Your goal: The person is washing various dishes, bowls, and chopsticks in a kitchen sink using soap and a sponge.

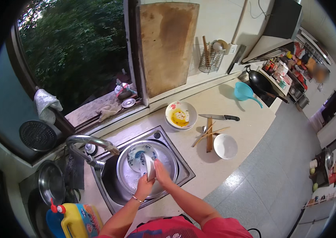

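A white bowl, tipped on its side, is between my two hands above a metal basin. My left hand grips its lower edge. My right hand lies against its right side, with the fingertips near the upper rim. Foamy water fills part of the basin, which sits in the sink. Behind the held bowl, a bowl with a blue pattern rests in the basin. Something whitish-blue shows at the held bowl's left side; I cannot tell what it is.
A faucet arches over the sink's left side. Right of the sink are stacked bowls with oily residue, a knife, chopsticks, a white bowl and a turquoise ladle. A yellow detergent jug stands lower left.
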A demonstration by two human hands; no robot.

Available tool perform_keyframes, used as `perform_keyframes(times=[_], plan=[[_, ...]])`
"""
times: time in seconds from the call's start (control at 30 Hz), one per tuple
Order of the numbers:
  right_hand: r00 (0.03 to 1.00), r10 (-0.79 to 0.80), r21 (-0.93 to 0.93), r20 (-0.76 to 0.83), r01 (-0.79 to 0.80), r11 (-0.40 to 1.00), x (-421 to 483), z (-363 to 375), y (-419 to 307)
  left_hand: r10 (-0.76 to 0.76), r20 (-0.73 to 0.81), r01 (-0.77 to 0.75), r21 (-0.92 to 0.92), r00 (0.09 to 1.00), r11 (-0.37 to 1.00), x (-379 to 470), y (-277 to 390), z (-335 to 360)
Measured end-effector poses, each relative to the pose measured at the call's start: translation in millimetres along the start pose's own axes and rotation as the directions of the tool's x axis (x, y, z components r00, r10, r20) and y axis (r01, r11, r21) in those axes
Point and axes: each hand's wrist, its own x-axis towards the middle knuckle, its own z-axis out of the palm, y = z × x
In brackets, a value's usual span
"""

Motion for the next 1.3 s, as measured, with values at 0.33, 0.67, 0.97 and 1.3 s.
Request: perform_keyframes(times=[0.33,0.67,0.97,1.3], plan=[[0.942,0.312,-0.525,0.126,-0.204,0.827,5.4,-21.5,-25.0,-0.154,0.051,0.160,-0.140,0.987,0.977,-8.2,-31.9,40.4],[0.974,0.210,-0.446,-0.079,-0.223,0.866,-11.0,4.6,28.7,0.031,-0.020,-0.022,0.340,0.999,0.940,-0.2,-92.3,-22.5],[0.993,0.119,-0.296,-0.006,-0.116,0.948,-16.7,6.1,-15.3,-0.371,-0.368,0.359,-0.103,0.853,0.927,9.7,-75.7,-15.5],[0.882,-0.395,-0.715,0.259,0.450,0.536,-13.6,-61.8,-101.9,-0.434,-0.093,0.397,-0.271,0.896,0.877,24.4,-80.5,-30.5]])
